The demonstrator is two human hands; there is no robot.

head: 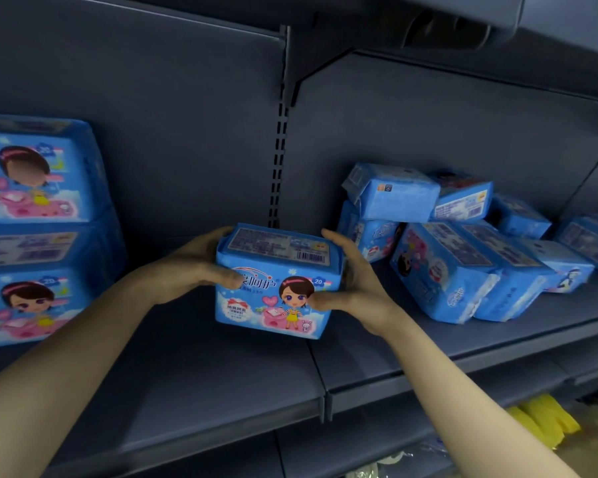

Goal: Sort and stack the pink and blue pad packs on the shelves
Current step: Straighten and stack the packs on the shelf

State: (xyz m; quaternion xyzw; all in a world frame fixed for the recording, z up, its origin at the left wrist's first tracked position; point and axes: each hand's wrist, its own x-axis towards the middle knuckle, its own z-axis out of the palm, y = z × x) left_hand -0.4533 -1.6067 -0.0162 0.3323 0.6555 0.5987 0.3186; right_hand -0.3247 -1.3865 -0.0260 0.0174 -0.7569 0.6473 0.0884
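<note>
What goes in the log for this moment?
left hand + right hand: grip blue pad pack | neat stack left | jumbled pile right

Stacked blue packs (pixel 32 236) at nine o'clock and a lone blue pack (pixel 592 240) at three are cut by the frame edges. Yellow items (pixel 546 420) at four o'clock are blurred. The held pack (pixel 273 305) bears unreadable small print.

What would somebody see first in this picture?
Probably the bright blue plastic pad pack with a cartoon girl, held mid-picture between the left grip and right grip. Next, the tidy stack of matching blue packs at the left and the messy heap of blue packs on the dark grey shelf at the right.
</note>
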